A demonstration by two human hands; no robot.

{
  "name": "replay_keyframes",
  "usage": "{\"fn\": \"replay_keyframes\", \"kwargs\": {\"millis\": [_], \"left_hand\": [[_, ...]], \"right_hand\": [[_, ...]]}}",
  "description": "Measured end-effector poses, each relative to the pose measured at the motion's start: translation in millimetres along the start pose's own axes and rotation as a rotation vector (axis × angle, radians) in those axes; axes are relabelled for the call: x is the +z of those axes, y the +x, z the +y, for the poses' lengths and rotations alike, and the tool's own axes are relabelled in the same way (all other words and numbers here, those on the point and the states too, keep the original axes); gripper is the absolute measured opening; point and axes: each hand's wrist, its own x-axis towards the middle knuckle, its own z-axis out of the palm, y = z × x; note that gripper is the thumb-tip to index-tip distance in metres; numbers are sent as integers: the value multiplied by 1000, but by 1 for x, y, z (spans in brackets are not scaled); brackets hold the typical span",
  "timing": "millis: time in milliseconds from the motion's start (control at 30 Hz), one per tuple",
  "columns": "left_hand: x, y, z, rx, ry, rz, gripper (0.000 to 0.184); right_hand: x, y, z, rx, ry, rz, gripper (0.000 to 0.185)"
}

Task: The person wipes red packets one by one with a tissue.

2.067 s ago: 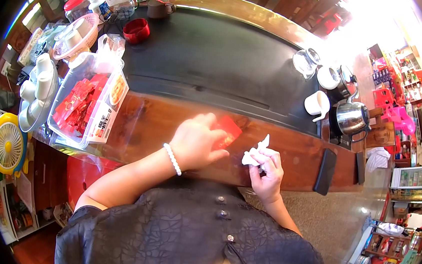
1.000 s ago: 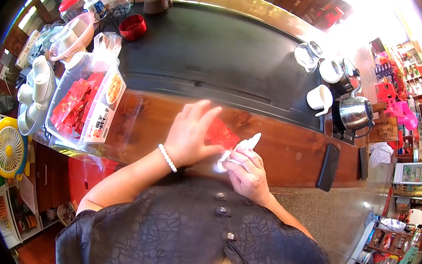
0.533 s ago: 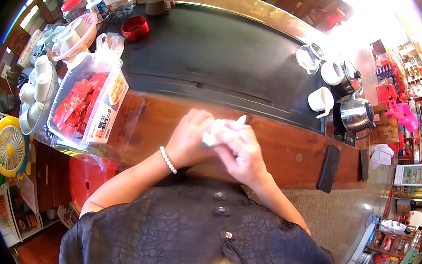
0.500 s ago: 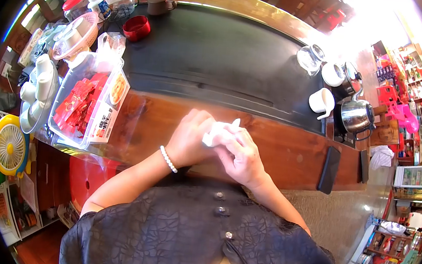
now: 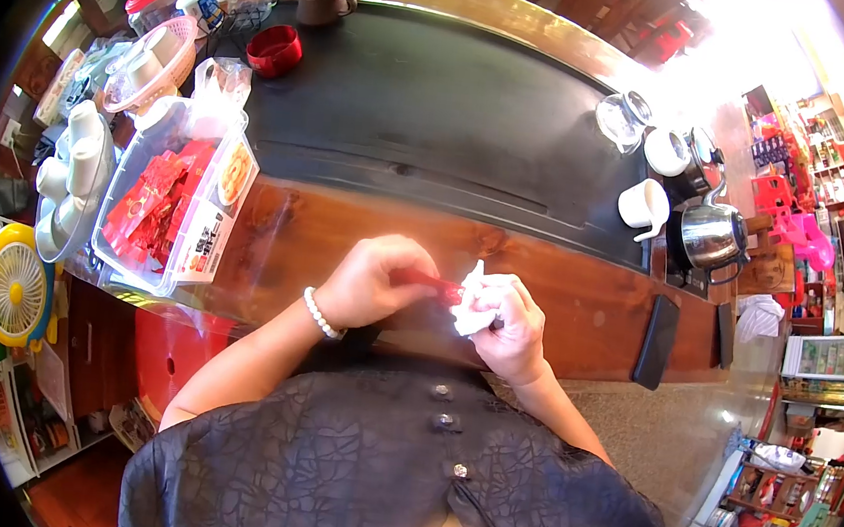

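Note:
In front of my chest, over the wooden front edge of the table, my left hand (image 5: 377, 282) is closed on one end of a thin red strip (image 5: 432, 283). What the strip is cannot be told, because it is small and blurred. Its other end meets a crumpled white tissue (image 5: 479, 304), which my right hand (image 5: 516, 332) grips between thumb and fingers. The tissue hides how the two touch. A bracelet of white beads (image 5: 321, 315) circles my left wrist.
Left of my hands stands a clear plastic box (image 5: 111, 266) with red packets (image 5: 161, 203). A black tray (image 5: 426, 103) spans the table's middle. To the right are a white cup (image 5: 641, 204), a steel kettle (image 5: 710, 239) and a phone (image 5: 656, 342).
My hands have drawn apart. The red strip now shows between them. The tissue has moved right and slightly down with my right hand.

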Motion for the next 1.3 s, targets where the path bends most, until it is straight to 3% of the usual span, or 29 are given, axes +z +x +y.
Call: {"fn": "replay_keyframes", "kwargs": {"millis": [100, 200, 500, 900, 1000, 1033, 1133, 1200, 1300], "left_hand": [[-7, 0, 7, -179, -56, -95, 9], [-3, -3, -3, -171, -133, -69, 9], [-4, -3, -5, -69, 51, -46, 8], [1, -4, -11, -189, -148, -52, 13], [2, -5, -15, -211, -202, 55, 18], [2, -5, -17, -250, -304, 89, 32], [7, 2, 0, -369, -651, 162, 42], [15, 4, 12, -440, -863, 35, 44], [37, 8, 2, -467, -1202, 85, 43]], "right_hand": [[0, 6, -5, 5, -30, -39, 26], [-2, 19, -13, -41, -46, -112, 27], [-5, 44, -24, -75, -121, -314, 29], [-21, -1, -6, -16, -73, -94, 27], [-19, -9, -2, -3, -61, -17, 26], [-18, -10, 0, 3, -62, 7, 26], [-14, -6, 6, 72, -14, 79, 27], [-8, 3, 2, 32, -68, 61, 28], [11, 20, -20, 31, -51, 5, 24]]}}
